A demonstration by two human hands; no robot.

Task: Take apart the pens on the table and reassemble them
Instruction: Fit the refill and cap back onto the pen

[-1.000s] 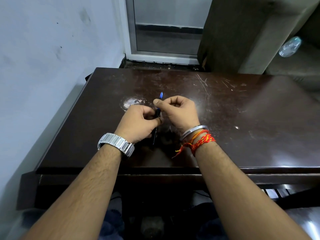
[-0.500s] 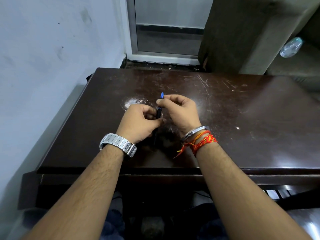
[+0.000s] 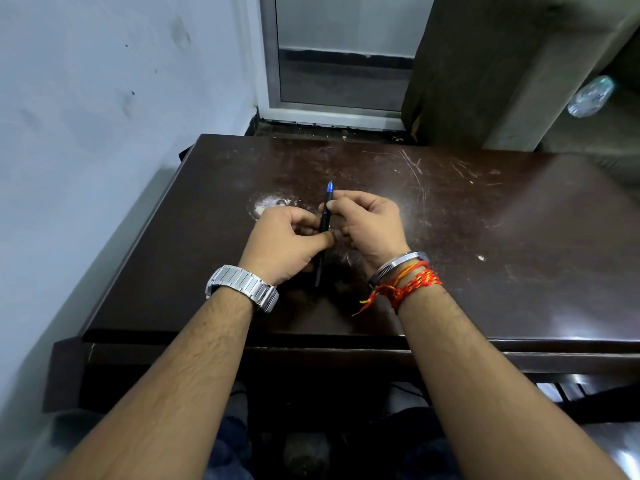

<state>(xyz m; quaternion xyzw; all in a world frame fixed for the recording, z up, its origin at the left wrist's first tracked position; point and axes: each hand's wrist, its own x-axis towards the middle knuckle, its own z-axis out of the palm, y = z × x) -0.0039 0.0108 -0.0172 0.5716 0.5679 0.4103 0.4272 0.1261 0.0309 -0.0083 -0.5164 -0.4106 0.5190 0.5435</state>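
A slim dark pen (image 3: 325, 220) with a blue tip pointing away from me is held above the middle of the dark brown table (image 3: 502, 244). My left hand (image 3: 287, 242), with a steel watch at the wrist, grips the pen's lower barrel between thumb and fingers. My right hand (image 3: 369, 223), with a steel bangle and red threads at the wrist, pinches the barrel just below the blue tip. The pen's rear end sticks out below my left thumb. I see no other pens or loose parts on the table.
A pale scuffed patch (image 3: 272, 204) marks the tabletop just beyond my left hand. A grey wall runs along the left, close to the table's edge. A door frame (image 3: 273, 64) and a dark cabinet (image 3: 485, 64) stand behind the table.
My right hand's fingers have opened a little and slid on the barrel, showing more of the pen's upper part. The left hand keeps its hold.
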